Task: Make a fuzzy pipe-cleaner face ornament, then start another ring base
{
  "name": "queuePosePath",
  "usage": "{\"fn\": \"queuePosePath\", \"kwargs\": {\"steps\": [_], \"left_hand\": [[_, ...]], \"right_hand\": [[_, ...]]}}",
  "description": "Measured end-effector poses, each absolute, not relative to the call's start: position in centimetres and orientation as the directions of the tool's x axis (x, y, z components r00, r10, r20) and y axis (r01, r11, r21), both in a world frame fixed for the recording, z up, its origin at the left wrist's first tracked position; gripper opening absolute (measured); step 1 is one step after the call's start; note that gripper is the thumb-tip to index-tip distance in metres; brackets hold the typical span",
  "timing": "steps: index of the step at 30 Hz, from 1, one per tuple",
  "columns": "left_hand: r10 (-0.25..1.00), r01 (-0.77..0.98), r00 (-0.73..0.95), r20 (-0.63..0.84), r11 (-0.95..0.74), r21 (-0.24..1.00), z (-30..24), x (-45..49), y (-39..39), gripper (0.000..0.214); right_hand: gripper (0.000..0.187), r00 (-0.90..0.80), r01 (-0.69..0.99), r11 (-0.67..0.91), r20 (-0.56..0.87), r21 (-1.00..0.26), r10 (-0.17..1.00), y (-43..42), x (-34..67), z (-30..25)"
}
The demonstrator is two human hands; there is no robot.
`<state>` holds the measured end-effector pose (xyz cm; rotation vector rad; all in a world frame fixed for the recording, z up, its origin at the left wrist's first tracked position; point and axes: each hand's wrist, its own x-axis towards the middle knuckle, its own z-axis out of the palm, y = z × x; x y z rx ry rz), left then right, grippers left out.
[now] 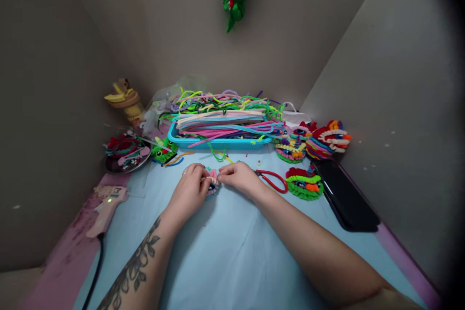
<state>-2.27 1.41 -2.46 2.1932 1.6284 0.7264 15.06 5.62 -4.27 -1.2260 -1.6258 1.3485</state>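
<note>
Pink and pale blue showed on the small piece [213,179] between the two hands, low over the blue cloth [225,256] and in front of the tray [225,145]. The left hand [193,184] grasped its left side, thumb across the front; the right hand [237,177] pinched its upper right edge with thumb and fingertips. Soft stems [225,123] were heaped in the tray. Just right of the right hand lay a red-handled tool [285,185], with a green-rimmed piece [304,193] beside it, near a black slab [345,198]. Off to the left sat a pink glue gun [107,213], its light green.
</note>
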Motion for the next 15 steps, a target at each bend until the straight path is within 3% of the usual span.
{"fn": "queuePosePath", "kwargs": {"steps": [4,9,15], "left_hand": [[0.953,0.792,0.221,0.207,-0.299,0.533,-2.6,-2.3,1.4,0.011],[0.949,0.785,0.22,0.228,-0.311,0.536,-2.4,-2.2,1.2,0.009],[0.948,0.795,0.223,0.228,-0.312,0.52,-2.3,-2.1,1.1,0.01]], "right_hand": [[0.002,-0.31,0.481,0.178,0.024,-0.858,0.95,5.7,15.7,-2.9],[0.032,-0.405,0.52,0.472,0.281,-0.712,0.87,5.0,15.3,-2.2],[0.043,-0.438,0.574,0.537,0.323,-0.618,0.839,4.8,14.8,-3.1]]}}
